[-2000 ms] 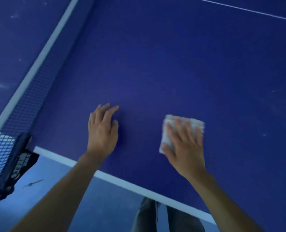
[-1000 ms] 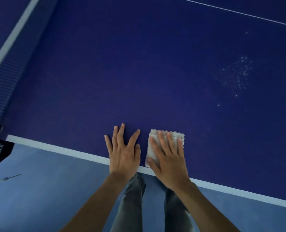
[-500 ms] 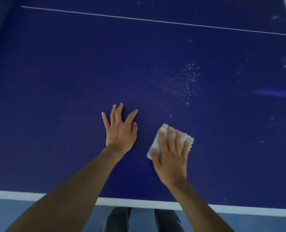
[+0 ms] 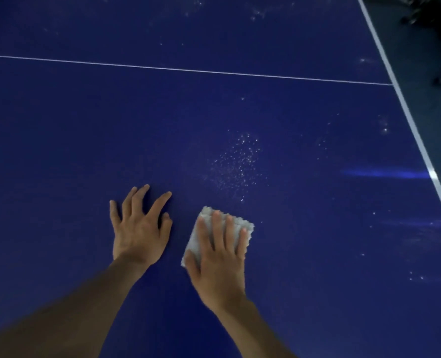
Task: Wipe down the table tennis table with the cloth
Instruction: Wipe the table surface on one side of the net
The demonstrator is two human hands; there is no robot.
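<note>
The right hand [image 4: 219, 262] lies flat on a small white cloth [image 4: 237, 222], its four fingers straight and a little spread across the top, the thumb along the cloth's left edge. Nothing is curled round the cloth; it is held down by the palm and fingers alone. The cloth rests on the dark blue table tennis table [image 4: 85, 125], folded into a rough square, with its far corners showing past the fingertips.

Just to the left of that hand, not touching the cloth, the left hand [image 4: 139, 228] lies palm down on the bare table with the fingers fanned out — it holds nothing.

Beyond the right hand's fingertips, and near them, there is a patch of fine white specks [image 4: 240, 161] on the surface. More scattered specks lie off to the right of the hand. Farther ahead a thin white line [image 4: 188, 71] crosses the table from side to side. Well to the right, the table's white edge line [image 4: 407, 120] runs at a slant, and past it the dark floor [image 4: 420, 47] shows — with some dark shapes too blurred to name.
</note>
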